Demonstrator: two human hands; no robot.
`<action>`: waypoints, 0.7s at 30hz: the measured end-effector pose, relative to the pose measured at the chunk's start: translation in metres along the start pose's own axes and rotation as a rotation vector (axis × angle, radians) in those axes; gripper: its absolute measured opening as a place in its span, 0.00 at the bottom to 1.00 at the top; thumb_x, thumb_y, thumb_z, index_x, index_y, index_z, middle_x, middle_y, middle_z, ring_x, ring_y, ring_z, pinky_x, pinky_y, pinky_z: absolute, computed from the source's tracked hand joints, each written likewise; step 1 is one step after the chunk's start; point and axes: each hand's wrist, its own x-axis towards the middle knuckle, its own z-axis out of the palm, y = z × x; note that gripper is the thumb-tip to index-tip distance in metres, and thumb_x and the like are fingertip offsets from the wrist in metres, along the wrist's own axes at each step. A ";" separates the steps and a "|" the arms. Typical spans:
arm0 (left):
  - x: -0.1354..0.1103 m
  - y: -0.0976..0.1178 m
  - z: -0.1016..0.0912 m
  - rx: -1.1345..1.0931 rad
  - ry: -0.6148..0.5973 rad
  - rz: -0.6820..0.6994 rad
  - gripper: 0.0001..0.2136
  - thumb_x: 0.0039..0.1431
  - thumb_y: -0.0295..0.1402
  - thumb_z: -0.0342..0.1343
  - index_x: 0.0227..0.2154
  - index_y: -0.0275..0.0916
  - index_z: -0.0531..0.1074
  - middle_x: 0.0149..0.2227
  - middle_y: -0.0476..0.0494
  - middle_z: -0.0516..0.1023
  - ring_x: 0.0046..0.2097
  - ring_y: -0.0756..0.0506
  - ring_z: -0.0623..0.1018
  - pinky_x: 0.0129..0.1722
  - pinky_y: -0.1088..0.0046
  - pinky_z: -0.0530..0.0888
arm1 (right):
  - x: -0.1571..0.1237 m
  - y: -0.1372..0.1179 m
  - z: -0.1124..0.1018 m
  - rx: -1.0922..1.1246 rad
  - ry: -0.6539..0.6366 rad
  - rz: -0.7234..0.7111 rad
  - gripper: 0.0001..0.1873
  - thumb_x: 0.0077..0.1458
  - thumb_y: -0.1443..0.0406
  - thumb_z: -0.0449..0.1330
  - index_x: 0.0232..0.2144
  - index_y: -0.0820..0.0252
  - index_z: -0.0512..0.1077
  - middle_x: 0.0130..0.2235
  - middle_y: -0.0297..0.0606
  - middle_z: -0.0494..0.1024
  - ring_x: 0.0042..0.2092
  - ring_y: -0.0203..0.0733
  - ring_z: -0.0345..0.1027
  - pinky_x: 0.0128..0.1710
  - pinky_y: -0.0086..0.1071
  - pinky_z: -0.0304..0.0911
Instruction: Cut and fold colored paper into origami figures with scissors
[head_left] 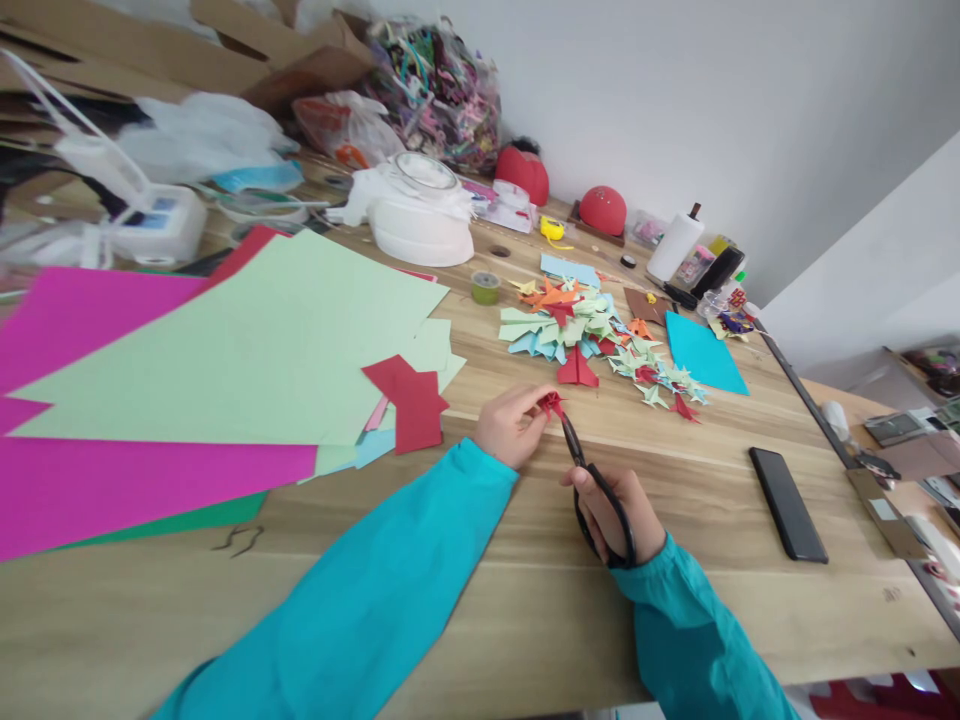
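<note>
My left hand [510,425] pinches a small folded red paper piece [553,403] just above the wooden table [675,600]. My right hand [615,515] grips black scissors [592,480] by the handles, and their blades point up to the red piece and touch it. Both arms wear teal sleeves. Beyond my hands lies a pile of small folded paper shapes [592,335] in green, blue, orange and red.
Large pink and pale green paper sheets [225,350] with red offcuts [409,400] cover the left. A blue sheet [701,352] and a black phone [787,503] lie at right. A white bowl [420,225], green tape roll [485,287], bags and clutter line the back.
</note>
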 end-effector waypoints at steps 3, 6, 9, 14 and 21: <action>0.000 0.000 0.000 -0.002 0.008 0.011 0.13 0.51 0.23 0.48 0.37 0.38 0.74 0.35 0.44 0.80 0.34 0.49 0.78 0.36 0.74 0.75 | 0.000 0.000 0.000 -0.007 -0.002 -0.003 0.31 0.49 0.39 0.52 0.27 0.63 0.67 0.10 0.22 0.56 0.10 0.28 0.49 0.08 0.23 0.41; 0.000 0.000 0.000 0.003 0.004 0.004 0.13 0.51 0.23 0.48 0.36 0.38 0.74 0.35 0.45 0.80 0.35 0.49 0.78 0.37 0.74 0.75 | 0.000 0.000 0.000 -0.011 -0.001 -0.002 0.31 0.49 0.39 0.51 0.26 0.62 0.67 0.10 0.22 0.56 0.10 0.28 0.50 0.07 0.23 0.41; 0.000 0.000 0.000 0.000 0.001 0.000 0.13 0.51 0.24 0.48 0.36 0.38 0.74 0.34 0.45 0.80 0.34 0.49 0.78 0.36 0.74 0.75 | 0.000 0.001 0.000 -0.014 0.001 -0.007 0.31 0.49 0.38 0.51 0.25 0.62 0.66 0.10 0.22 0.56 0.10 0.28 0.50 0.07 0.22 0.41; 0.000 0.001 0.000 -0.013 0.004 -0.002 0.13 0.51 0.24 0.47 0.36 0.37 0.75 0.34 0.44 0.80 0.32 0.49 0.77 0.35 0.75 0.75 | 0.001 0.001 -0.001 -0.015 -0.001 0.002 0.31 0.48 0.38 0.53 0.24 0.62 0.66 0.10 0.22 0.57 0.09 0.28 0.50 0.06 0.22 0.42; 0.002 -0.002 0.001 -0.052 0.162 -0.126 0.12 0.50 0.27 0.50 0.36 0.35 0.76 0.34 0.43 0.80 0.29 0.50 0.76 0.33 0.74 0.75 | 0.000 0.001 -0.001 0.112 0.017 -0.009 0.29 0.46 0.43 0.60 0.33 0.65 0.71 0.11 0.22 0.60 0.09 0.28 0.52 0.06 0.21 0.43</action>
